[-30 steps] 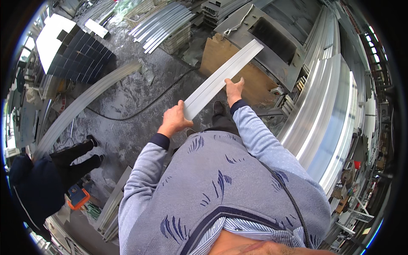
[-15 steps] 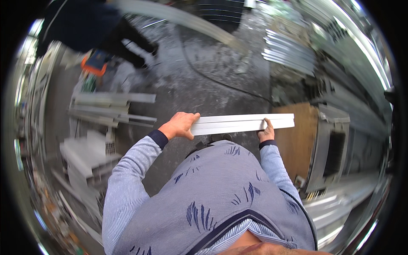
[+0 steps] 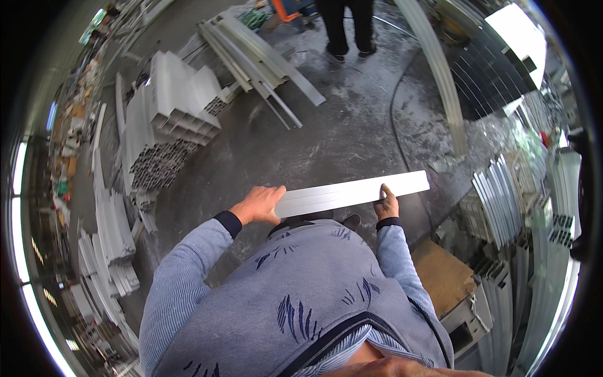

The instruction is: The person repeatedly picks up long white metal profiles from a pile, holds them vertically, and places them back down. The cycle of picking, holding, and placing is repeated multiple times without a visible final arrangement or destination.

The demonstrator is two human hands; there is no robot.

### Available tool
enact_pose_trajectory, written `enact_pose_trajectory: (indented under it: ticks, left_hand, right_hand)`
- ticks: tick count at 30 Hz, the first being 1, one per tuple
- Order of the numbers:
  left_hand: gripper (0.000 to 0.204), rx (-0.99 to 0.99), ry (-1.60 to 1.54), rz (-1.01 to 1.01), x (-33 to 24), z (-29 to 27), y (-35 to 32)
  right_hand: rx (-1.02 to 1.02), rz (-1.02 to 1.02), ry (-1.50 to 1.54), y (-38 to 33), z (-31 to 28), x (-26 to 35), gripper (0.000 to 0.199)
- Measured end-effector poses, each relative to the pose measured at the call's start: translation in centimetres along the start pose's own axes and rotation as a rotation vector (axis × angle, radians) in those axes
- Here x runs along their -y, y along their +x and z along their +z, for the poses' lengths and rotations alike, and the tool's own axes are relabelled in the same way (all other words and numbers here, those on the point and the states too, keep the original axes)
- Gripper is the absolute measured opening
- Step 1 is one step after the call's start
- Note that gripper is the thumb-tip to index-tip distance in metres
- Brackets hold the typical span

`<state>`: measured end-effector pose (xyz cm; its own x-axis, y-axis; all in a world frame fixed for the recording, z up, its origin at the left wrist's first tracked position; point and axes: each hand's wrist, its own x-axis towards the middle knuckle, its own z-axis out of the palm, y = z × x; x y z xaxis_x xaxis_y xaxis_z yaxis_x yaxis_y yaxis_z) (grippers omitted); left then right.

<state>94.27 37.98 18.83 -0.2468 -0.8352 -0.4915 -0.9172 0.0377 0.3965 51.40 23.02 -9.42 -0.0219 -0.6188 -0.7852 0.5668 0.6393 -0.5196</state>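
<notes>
A short bundle of flat white metal profiles [image 3: 342, 193] lies crosswise in front of my body, held level by both hands. My left hand [image 3: 259, 205] grips its left end, thumb and fingers closed over the edge. Nearer the other end, my right hand [image 3: 387, 205] is closed on it, with the thumb on top and the fingers hidden beneath. The right end of the bundle sticks out past that hand. Thin lines along the bundle show several pieces side by side.
Stacked square tubes [image 3: 182, 100] stand on the left. Long strips [image 3: 264, 69] lie on the floor ahead, near a standing person [image 3: 345, 28]. A black cable [image 3: 396, 113] crosses the floor. At right are a brown board [image 3: 443, 276] and ribbed grey profiles [image 3: 499, 201].
My body has turned left, so the stacked tubes and strips now show more fully and the board sits lower right. Both hands have kept their hold on the profiles.
</notes>
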Motion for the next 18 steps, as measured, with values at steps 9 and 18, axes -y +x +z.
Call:
enact_pose_trajectory:
  ticks: [9,18]
  left_hand:
    - [0.084,-0.044,-0.432,-0.526,14.1,7.8,-4.5]
    - [0.099,-0.313,-0.824,-0.845,31.4,7.8,-2.1]
  right_hand:
    - [0.263,0.126,-0.476,1.8,1.0,-3.9,0.025]
    - [0.416,-0.435,-2.388,2.5,-13.4,-11.1,0.03]
